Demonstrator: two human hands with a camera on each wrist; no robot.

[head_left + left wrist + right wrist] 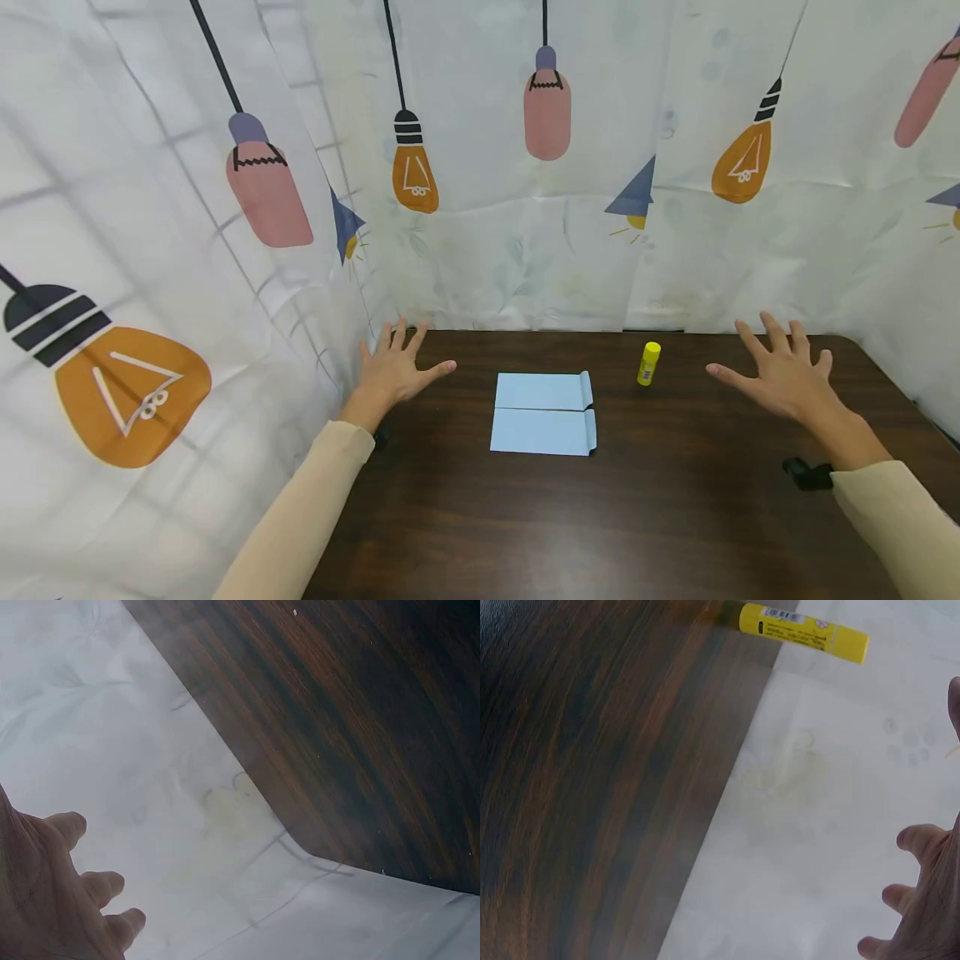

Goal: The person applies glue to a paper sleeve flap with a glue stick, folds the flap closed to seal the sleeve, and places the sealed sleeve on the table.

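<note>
Beyond the far edge and along the left side, close in, pale lamp-printed fabric (487, 283). Dark worktop (675, 517), rounded at its far right corner, with wide room toward the near side. Over the far left corner, left hand (393, 375), fingers splayed; toward the far right corner, right hand (789, 379), fingers wide. Between them, apart from both, light-blue paper (540, 432) in two panels. Yellow glue stick (648, 364), upright near the far edge, between paper and right thumb, touching neither.
</note>
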